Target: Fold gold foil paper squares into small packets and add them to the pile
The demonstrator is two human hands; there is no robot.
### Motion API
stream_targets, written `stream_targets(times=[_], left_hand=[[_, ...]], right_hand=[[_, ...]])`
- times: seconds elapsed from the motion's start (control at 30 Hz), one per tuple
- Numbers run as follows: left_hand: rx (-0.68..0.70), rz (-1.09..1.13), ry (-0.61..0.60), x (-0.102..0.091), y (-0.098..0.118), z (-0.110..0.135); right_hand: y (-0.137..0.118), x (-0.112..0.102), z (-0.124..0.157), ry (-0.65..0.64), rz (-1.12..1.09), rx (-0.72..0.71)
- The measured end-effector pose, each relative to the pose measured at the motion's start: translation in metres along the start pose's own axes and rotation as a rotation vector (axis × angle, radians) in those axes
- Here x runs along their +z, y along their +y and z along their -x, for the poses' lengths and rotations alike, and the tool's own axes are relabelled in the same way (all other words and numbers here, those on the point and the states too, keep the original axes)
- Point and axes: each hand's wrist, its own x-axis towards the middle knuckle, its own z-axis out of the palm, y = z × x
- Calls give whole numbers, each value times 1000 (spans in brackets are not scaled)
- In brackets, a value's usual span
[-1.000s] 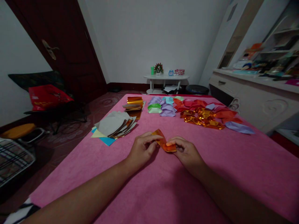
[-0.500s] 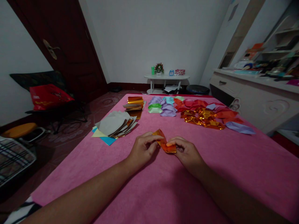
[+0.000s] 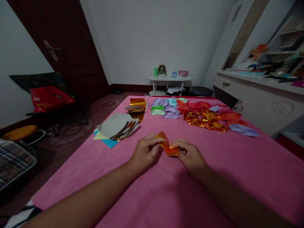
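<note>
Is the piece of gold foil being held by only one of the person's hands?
No, the left hand and the right hand both hold the gold foil, one toward each end.

Plain pale wall [image 3: 133, 41] far ahead of you, small white oval-topped table [image 3: 167, 78] before it. Dark red-brown panelled door [image 3: 71, 47] on your far left, patterned reddish floor [image 3: 77, 133] below. Off-white cabinet with carved front [image 3: 251, 95] on your right. Dim light.

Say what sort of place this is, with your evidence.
Probably a room in a home: a dark red door, a red bag on a chair, and a small white table holding a flower arrangement.
</note>
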Motion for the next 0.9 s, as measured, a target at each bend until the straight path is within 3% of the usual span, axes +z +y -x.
stream_targets(times=[0.5, 0.9], left_hand=[[-22, 18, -59, 0, 1, 0], [-21, 10, -69, 1, 0, 0]], right_hand=[[3, 0, 2, -39, 1, 31], [9, -2, 1, -61, 67, -29]])
